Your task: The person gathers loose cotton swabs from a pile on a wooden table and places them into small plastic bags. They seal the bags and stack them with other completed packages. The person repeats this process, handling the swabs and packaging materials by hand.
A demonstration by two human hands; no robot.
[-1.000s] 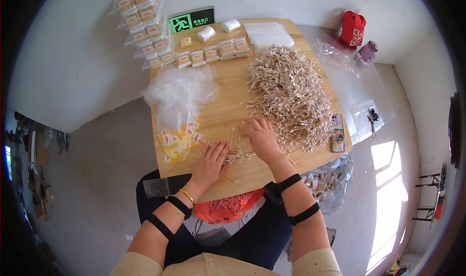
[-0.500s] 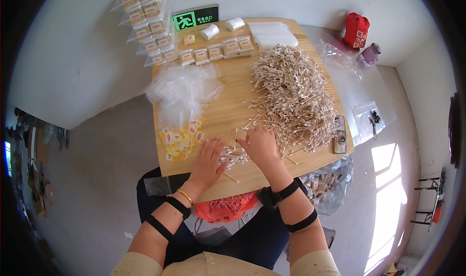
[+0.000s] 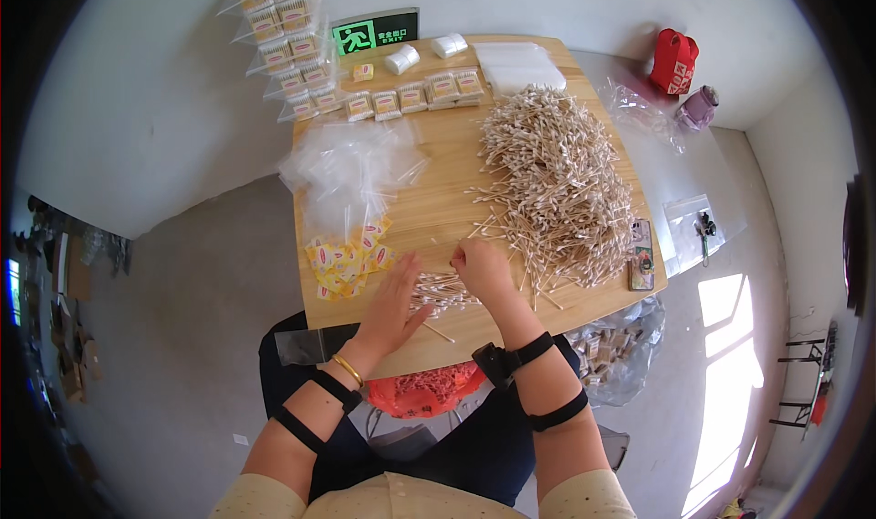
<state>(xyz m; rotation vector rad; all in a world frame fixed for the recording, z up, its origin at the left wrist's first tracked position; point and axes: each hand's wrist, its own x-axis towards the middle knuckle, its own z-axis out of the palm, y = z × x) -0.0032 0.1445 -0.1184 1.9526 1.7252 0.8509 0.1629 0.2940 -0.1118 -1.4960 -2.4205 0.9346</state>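
A small bunch of cotton swabs (image 3: 442, 293) lies near the table's front edge, between my two hands. My left hand (image 3: 392, 305) rests on its left side with fingers stretched out and the palm edge against the swabs, holding nothing. Just beyond their right end, my right hand (image 3: 484, 268) is closed, its fingers curled toward the thumb; whatever they pinch is hidden. A large heap of loose cotton swabs (image 3: 558, 181) covers the table's right side. Small yellow and white printed cards (image 3: 342, 262) are scattered left of my left hand.
Clear plastic bags (image 3: 351, 168) lie behind the cards. Packed swab bundles (image 3: 412, 96) line the back, with more stacked (image 3: 290, 49) at far left. White rolls (image 3: 401, 59) and flat bags (image 3: 522, 67) are at the rear, a phone (image 3: 641, 256) at the right edge.
My right hand has curled its fingers in more tightly; the swab seen upright at its fingertips no longer shows there. My left hand stays beside the small bunch. The whole view has shifted slightly.
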